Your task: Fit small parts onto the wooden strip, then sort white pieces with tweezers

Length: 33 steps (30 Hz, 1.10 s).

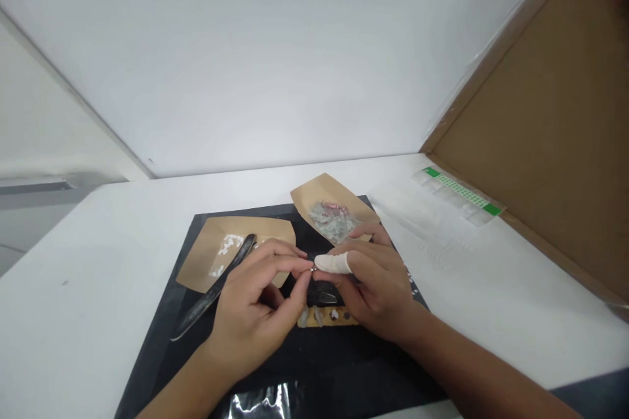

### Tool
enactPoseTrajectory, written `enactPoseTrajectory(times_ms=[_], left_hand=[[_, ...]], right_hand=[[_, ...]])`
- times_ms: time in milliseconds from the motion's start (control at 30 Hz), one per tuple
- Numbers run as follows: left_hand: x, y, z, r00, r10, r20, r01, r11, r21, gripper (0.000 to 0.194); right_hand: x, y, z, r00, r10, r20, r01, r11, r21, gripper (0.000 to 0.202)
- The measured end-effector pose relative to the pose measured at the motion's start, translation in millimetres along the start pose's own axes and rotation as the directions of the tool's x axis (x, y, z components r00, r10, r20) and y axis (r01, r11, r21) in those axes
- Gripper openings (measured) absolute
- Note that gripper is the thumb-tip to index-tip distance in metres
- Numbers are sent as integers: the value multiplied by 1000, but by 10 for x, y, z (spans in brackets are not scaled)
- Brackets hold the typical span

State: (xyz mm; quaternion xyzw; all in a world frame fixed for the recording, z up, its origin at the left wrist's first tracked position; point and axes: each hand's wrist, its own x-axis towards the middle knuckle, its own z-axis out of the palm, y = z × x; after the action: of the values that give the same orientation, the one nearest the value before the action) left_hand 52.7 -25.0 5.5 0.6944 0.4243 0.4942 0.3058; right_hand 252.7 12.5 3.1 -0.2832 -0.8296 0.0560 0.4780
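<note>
Between the fingertips of both hands is a tiny shiny metallic piece [313, 269], too small to make out fully. My left hand [263, 304] pinches it from the left with thumb and index finger. From the right, my right hand [376, 281] closes on the same piece, a white finger cot [334, 263] covering one fingertip. Just below the hands lies a yellowish strip [344, 317] bearing a row of small round and pale pieces, its right end partly hidden by my right hand. Both hands are above a black mat [314, 360].
A brown paper tray [196, 255] with small white pieces stands left, a dark, thin-tipped tool [211, 294] across it. Another brown tray [307, 191] behind holds crumpled clear and pinkish scraps. A green-and-white labelled sheet [462, 190] lies beside a large cardboard panel [550, 118] at right.
</note>
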Motion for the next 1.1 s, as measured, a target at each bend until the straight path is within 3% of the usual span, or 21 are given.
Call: enactPoseTrajectory(times_ms=[133, 333, 600, 900, 1100], left_hand=[[-7, -12, -12, 1000, -17, 9, 17, 999, -28, 17], [-5, -23, -21, 999, 46, 10, -47, 997, 68, 18], [-5, -76, -14, 994, 105, 30, -107, 991, 80, 21], [-12, -90, 7, 998, -46, 40, 46, 999, 8, 12], [-10, -93, -20, 995, -96, 42, 97, 994, -40, 15]], right_hand=[[3, -4, -7, 1000, 12, -1, -12, 1000, 7, 15], [-8, -12, 1, 1000, -5, 2, 5, 1000, 1, 21], [-56, 0, 19, 998, 19, 56, -22, 999, 48, 20], [-12, 16, 57, 986, 144, 88, -154, 981, 119, 13], [-4, 11, 47, 990, 132, 55, -135, 989, 66, 15]])
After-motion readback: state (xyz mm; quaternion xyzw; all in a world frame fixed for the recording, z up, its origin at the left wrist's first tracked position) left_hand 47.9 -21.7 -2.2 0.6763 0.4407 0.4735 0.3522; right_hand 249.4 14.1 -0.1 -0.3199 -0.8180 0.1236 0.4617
